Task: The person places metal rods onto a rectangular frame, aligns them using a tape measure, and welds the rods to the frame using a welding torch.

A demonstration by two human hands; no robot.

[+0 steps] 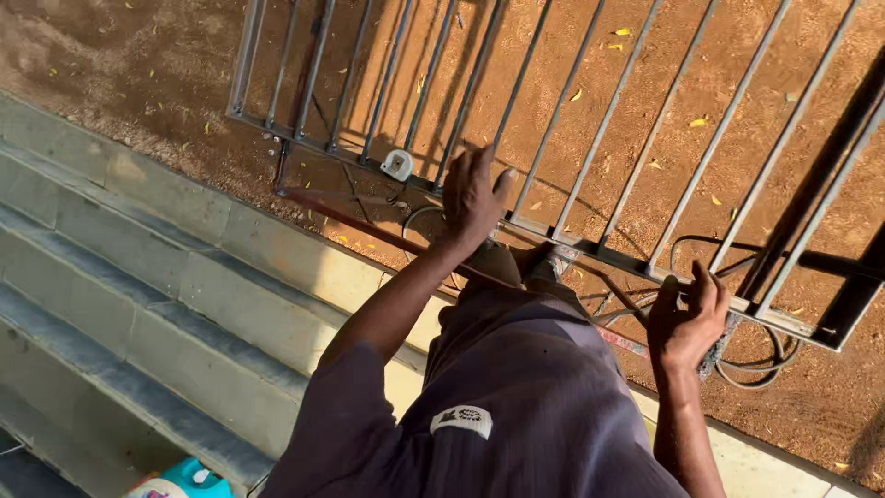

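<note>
Gripping the lower rail of a grey metal gate frame (590,249), the left hand (472,198) is clasping the flat bar with fingers wrapped over it, while the right hand (687,318) is clenching the same rail further along. The frame is lying tilted over red-brown dirt ground (138,65), just beyond the concrete steps (138,304). Judging by the grip, steadying or shifting is under way; both hands need to bear evenly. Thin round bars are crossing the frame; a dark cable (756,369) is looping beneath.

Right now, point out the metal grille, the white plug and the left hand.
metal grille (590,120), head view, on a middle bar.
white plug (397,165), head view, on its face.
left hand (472,198), head view, on the back of the hand.
</note>
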